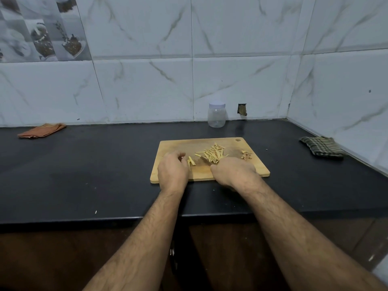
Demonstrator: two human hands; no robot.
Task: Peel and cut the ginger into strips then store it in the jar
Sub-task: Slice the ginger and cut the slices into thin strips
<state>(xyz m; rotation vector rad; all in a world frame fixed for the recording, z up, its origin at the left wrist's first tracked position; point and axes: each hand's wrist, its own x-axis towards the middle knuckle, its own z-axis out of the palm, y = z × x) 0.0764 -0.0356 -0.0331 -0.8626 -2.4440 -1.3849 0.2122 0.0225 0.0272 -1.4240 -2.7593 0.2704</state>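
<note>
A wooden cutting board (pixel 231 174) lies on the black counter. A loose heap of pale ginger strips (pixel 213 154) sits at its middle. A few thicker ginger slices (pixel 191 161) lie just right of my left hand (pixel 172 169), whose curled fingertips pinch their left end against the board. My right hand (pixel 233 171) is a fist on the board's front right and grips a knife. Only part of the dark knife blade (pixel 203 161) shows, between the slices and the heap. A clear plastic jar (pixel 216 118) with a white lid on stands against the back wall.
A small pile of brown peel (pixel 246 155) lies on the board's right side. An orange cloth (pixel 42 130) is at the back left and a checked green cloth (pixel 322 147) by the right wall. The counter's front edge (pixel 105 219) runs below my forearms.
</note>
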